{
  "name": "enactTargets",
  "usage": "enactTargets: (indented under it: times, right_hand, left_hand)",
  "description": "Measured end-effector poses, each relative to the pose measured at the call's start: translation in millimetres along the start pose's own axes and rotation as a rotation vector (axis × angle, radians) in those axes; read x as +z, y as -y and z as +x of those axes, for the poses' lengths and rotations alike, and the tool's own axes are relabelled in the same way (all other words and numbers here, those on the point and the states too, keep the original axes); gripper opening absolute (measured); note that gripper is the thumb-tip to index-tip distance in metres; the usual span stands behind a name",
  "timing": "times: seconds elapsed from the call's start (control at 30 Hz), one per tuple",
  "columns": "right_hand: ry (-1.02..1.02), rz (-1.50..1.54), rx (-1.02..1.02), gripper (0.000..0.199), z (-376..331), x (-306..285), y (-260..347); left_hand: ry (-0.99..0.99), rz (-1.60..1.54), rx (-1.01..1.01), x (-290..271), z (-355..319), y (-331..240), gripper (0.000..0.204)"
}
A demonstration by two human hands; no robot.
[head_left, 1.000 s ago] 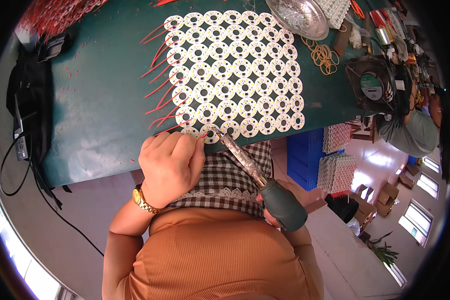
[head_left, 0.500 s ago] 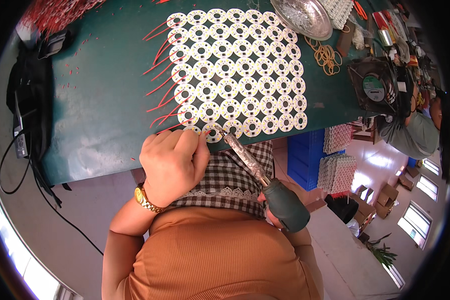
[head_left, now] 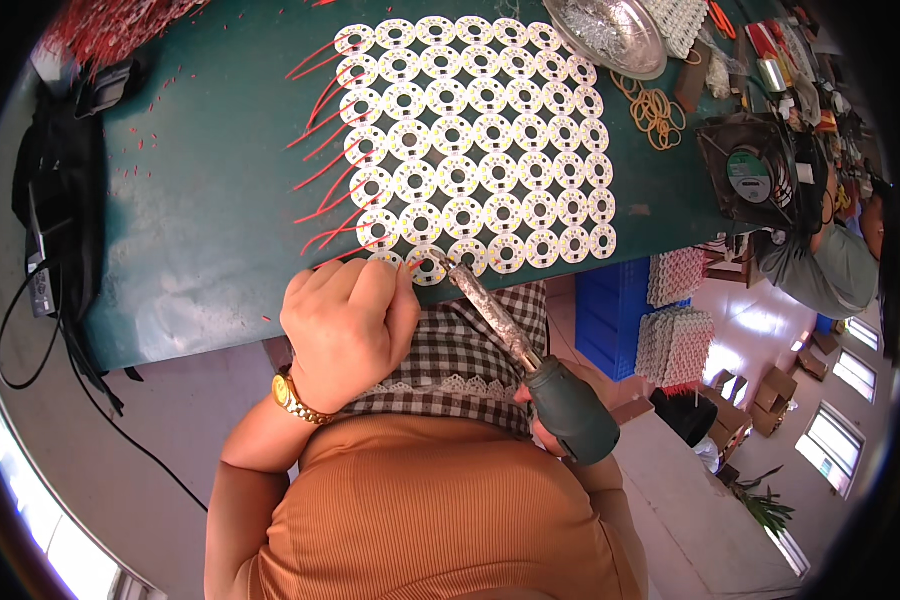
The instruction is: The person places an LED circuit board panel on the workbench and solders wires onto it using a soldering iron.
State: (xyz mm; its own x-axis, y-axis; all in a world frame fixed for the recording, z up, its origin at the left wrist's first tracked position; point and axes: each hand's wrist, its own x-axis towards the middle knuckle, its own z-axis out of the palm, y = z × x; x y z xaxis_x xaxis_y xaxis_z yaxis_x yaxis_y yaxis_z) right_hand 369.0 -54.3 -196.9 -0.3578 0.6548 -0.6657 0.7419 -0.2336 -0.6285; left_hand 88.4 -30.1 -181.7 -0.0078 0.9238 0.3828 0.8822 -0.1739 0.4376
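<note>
A sheet of round white LED boards [head_left: 445, 178] lies on the green table, joined in rows. Red wires [head_left: 322, 172] stick out to the left from the boards of its left column. My left hand [head_left: 350, 315] is closed at the sheet's near left corner, its fingertips pinching a short red wire [head_left: 416, 265] against a board in the near row. In my right hand [head_left: 548, 436], mostly hidden behind the handle, is a soldering iron [head_left: 573, 412] with a dark green grip. Its tip meets that same board, just right of the wire end.
Beyond the sheet's far right corner sits a metal dish [head_left: 610, 35], with rubber bands [head_left: 656, 118] beside it. A small fan [head_left: 745, 172] stands on the right. A bundle of red wires [head_left: 110, 30] lies far left. Blue crates [head_left: 610, 320] stand below the table edge; another person [head_left: 830, 265] is at right.
</note>
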Motion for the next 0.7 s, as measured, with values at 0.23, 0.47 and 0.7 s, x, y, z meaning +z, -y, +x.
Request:
enactTargets:
  times: [0.23,0.47,0.7]
  right_hand:
    - [-0.207,0.033,-0.108,0.033,-21.3,3.6,28.8]
    - [-0.175,0.173,0.053,0.047,-25.1,12.7,6.0]
    - [-0.033,0.235,-0.041,0.052,-25.2,21.3,-40.9]
  left_hand:
    - [-0.02,-0.016,0.009,0.4,-1.0,2.2,0.018]
    - [0.0,0.014,-0.003,1.2,0.5,0.9,0.023]
    - [-0.027,0.034,-0.003,2.9,1.0,0.6,0.023]
